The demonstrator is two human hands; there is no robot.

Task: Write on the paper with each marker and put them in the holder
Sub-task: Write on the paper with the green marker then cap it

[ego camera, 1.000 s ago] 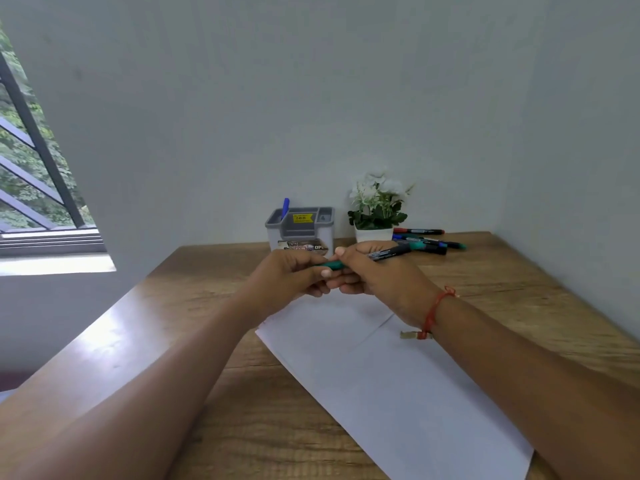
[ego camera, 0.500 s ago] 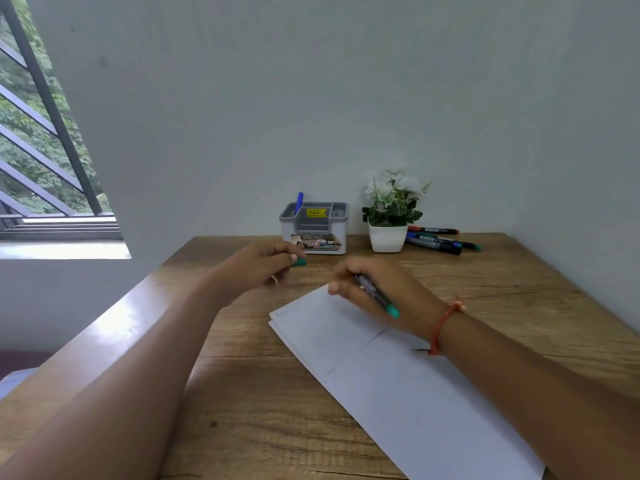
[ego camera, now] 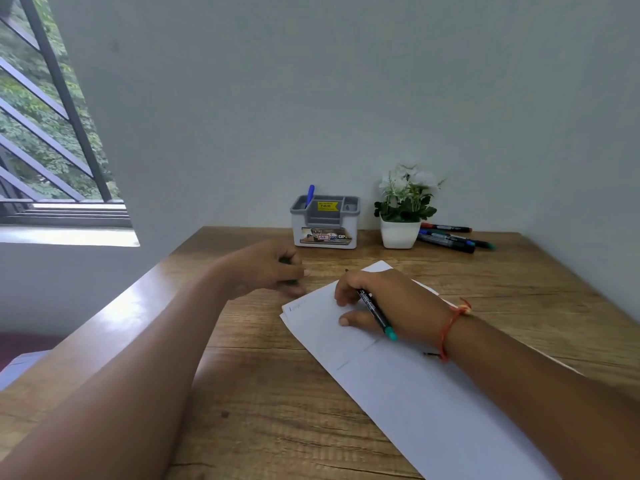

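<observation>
Marker (ego camera: pixel 375 313) pinched in right hand (ego camera: pixel 398 306), angled to write on paper (ego camera: pixel 433 403); left hand (ego camera: pixel 263 270) curls round the cap (ego camera: pixel 286 261), kept ready.

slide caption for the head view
Right hand holds teal-ended black marker over white paper; left hand grips a small dark object.

- The right hand (ego camera: pixel 391 306) grips a black marker (ego camera: pixel 375 311) with a teal end, angled down at the white paper (ego camera: pixel 398 393); its tip is hidden by the fingers.
- The left hand (ego camera: pixel 266 270) rests on the wooden worktop (ego camera: pixel 270 410) just beside the paper, curled round a small dark cap (ego camera: pixel 286 260), mostly hidden.
- By the wall stand a grey holder (ego camera: pixel 325 233) with a blue marker (ego camera: pixel 309 195) in its left compartment and a potted plant (ego camera: pixel 400 233). Loose markers (ego camera: pixel 446 237) lie right of the pot.
</observation>
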